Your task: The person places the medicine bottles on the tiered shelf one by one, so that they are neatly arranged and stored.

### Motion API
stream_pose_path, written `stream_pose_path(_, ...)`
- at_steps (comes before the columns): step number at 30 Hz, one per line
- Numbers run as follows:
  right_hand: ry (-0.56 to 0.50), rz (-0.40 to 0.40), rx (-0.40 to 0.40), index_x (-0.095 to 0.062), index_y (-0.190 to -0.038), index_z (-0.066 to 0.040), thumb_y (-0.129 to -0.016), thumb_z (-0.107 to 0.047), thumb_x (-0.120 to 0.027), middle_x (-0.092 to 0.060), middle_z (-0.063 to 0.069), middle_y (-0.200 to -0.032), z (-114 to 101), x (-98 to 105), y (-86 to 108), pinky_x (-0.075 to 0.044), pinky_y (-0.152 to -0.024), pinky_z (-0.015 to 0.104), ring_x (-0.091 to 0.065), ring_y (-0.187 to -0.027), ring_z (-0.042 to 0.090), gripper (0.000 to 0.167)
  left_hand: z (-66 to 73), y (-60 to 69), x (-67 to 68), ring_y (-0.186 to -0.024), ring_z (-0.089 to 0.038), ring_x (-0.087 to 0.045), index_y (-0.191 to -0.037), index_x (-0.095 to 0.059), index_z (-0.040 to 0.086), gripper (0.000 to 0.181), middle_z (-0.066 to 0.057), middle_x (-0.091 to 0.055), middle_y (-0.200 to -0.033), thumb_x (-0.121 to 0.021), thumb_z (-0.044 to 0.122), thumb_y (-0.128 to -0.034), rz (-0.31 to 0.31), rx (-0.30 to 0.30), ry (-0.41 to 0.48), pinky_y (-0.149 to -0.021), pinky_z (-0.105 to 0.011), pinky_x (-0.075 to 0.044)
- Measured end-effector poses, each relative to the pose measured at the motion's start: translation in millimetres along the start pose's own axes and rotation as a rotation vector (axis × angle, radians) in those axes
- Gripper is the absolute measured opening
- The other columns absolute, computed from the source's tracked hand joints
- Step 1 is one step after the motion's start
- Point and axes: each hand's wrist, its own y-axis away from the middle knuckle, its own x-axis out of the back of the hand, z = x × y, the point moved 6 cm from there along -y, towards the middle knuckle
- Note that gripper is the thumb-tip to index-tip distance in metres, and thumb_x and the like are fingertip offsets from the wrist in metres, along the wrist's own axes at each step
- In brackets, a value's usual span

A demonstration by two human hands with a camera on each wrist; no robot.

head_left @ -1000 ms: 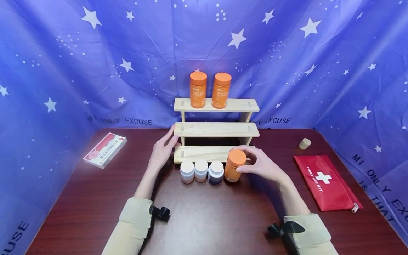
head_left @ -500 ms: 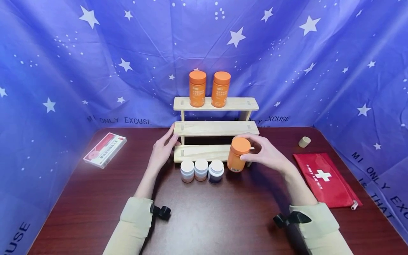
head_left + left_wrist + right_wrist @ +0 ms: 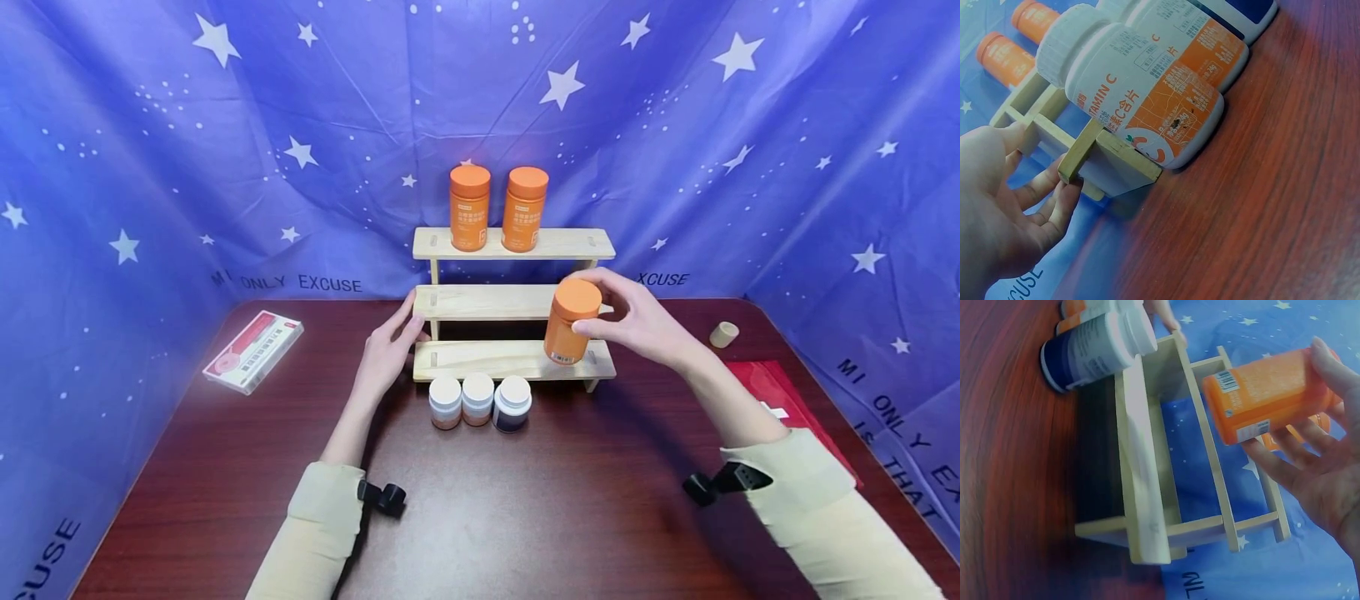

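A three-tier wooden shelf [image 3: 480, 360] stands at the middle back of the table, with two orange bottles [image 3: 469, 218] upright on its top tier. My left hand [image 3: 388, 352] holds the left end of the shelf; in the left wrist view, that hand [image 3: 1016, 206] has its thumb and fingers around the wooden side. My right hand [image 3: 637, 321] grips a third orange bottle [image 3: 567, 333], raised in front of the right part of the shelf. In the right wrist view this bottle [image 3: 1272, 387] is off the shelf boards. Three white-capped bottles [image 3: 477, 402] stand in a row before the lowest tier.
On the left of the table lies a red and white box [image 3: 253, 352]. At the right are a small wooden cylinder [image 3: 723, 335] and a red pouch [image 3: 772, 383], partly covered by my right forearm. A blue star-printed cloth [image 3: 337, 100] hangs behind and at both sides.
My right hand has lifted the orange bottle from beside the white-capped bottles, up and slightly right, to shelf height. My left hand stays at the shelf's left end.
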Motion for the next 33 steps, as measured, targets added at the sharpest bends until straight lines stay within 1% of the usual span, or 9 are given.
stream_pose_path(2, -0.009, 0.012, -0.012, -0.056, -0.14, -0.007, -0.092, -0.008, -0.075, -0.065, -0.006, -0.122, -2, 3, -3.9, -0.057, -0.093, 0.022, -0.065, -0.11, 0.008, 0.051, -0.5, -0.4, -0.6, -0.108, -0.027, -0.074, -0.157, -0.037, 0.044, 0.055, -0.016, -0.079, -0.1, -0.051, 0.056, -0.1043, -0.001, 0.006, 0.019, -0.091, -0.042, -0.059)
stream_pose_path(5, -0.005, 0.043, -0.026, -0.055, -0.141, -0.006, -0.093, -0.008, -0.074, -0.065, -0.007, -0.123, -6, 9, -9.3, -0.056, -0.091, 0.02, -0.065, -0.11, 0.006, 0.052, -0.7, -0.3, -0.5, -0.107, -0.026, -0.074, -0.156, -0.037, 0.047, 0.055, -0.015, -0.079, -0.1, -0.051, 0.058, -0.1036, -0.002, 0.01, 0.021, -0.091, -0.043, -0.06)
stream_pose_path(9, 0.026, 0.09, -0.028, -0.056, -0.141, -0.009, -0.094, -0.011, -0.073, -0.065, -0.008, -0.124, -10, 18, -16.7, -0.052, -0.091, 0.018, -0.064, -0.109, 0.006, 0.05, -1.1, -0.4, 0.0, -0.109, -0.025, -0.074, -0.155, -0.037, 0.049, 0.056, -0.013, -0.08, -0.099, -0.05, 0.061, -0.1026, 0.001, 0.009, 0.008, -0.095, -0.041, -0.056)
stream_pose_path(12, 0.023, 0.112, -0.014, -0.057, -0.14, -0.011, -0.095, -0.012, -0.073, -0.065, -0.008, -0.123, -14, 24, -22.6, -0.05, -0.094, 0.017, -0.064, -0.111, 0.007, 0.047, -1.5, -0.3, 0.3, -0.109, -0.025, -0.073, -0.155, -0.038, 0.048, 0.056, -0.013, -0.08, -0.098, -0.051, 0.061, -0.1024, 0.009, 0.008, 0.007, -0.095, -0.04, -0.055)
stream_pose_path(15, 0.015, 0.128, -0.005, -0.058, -0.139, -0.013, -0.095, -0.012, -0.072, -0.065, -0.008, -0.123, -17, 31, -27.4, -0.05, -0.093, 0.017, -0.064, -0.111, 0.009, 0.046, -2.0, -0.1, 0.3, -0.11, -0.024, -0.072, -0.154, -0.037, 0.051, 0.054, -0.012, -0.08, -0.098, -0.05, 0.061, -0.1027, 0.005, 0.013, 0.002, -0.097, -0.04, -0.054)
stream_pose_path(19, 0.026, 0.149, -0.007, -0.058, -0.139, -0.016, -0.096, -0.013, -0.072, -0.065, -0.009, -0.121, -21, 41, -31.5, -0.052, -0.09, 0.018, -0.064, -0.11, 0.01, 0.045, -1.2, -0.1, -0.6, -0.112, -0.024, -0.071, -0.153, -0.037, 0.054, 0.052, -0.012, -0.079, -0.098, -0.05, 0.061, -0.103, 0.002, 0.018, -0.001, -0.098, -0.039, -0.053)
stream_pose_path(23, 0.022, 0.169, -0.021, -0.059, -0.138, -0.017, -0.096, -0.015, -0.071, -0.065, -0.009, -0.12, -23, 50, -35.6, -0.057, -0.084, 0.02, -0.064, -0.108, 0.01, 0.044, -0.3, 0.2, -2.8, -0.111, -0.024, -0.072, -0.154, -0.037, 0.052, 0.053, -0.012, -0.079, -0.098, -0.05, 0.06, -0.103, -0.001, 0.012, 0.001, -0.092, -0.036, -0.055)
stream_pose_path(27, -0.031, 0.181, -0.03, -0.058, -0.138, -0.017, -0.097, -0.016, -0.07, -0.065, -0.008, -0.119, -24, 58, -45.0, -0.06, -0.079, 0.023, -0.065, -0.107, 0.01, 0.043, -0.5, 0.3, -2.4, -0.109, -0.025, -0.072, -0.154, -0.037, 0.051, 0.053, -0.013, -0.079, -0.098, -0.05, 0.059, -0.1033, 0.0, 0.01, 0.011, -0.09, -0.038, -0.058)
stream_pose_path(33, -0.097, 0.206, -0.02, -0.057, -0.137, -0.02, -0.098, -0.019, -0.07, -0.064, -0.005, -0.12, -24, 69, -67.4, -0.062, -0.077, 0.024, -0.066, -0.108, 0.011, 0.041, -0.2, 0.3, -0.5, -0.108, -0.026, -0.072, -0.154, -0.038, 0.05, 0.053, -0.015, -0.078, -0.098, -0.051, 0.058, -0.1037, 0.004, 0.006, 0.02, -0.09, -0.043, -0.06)
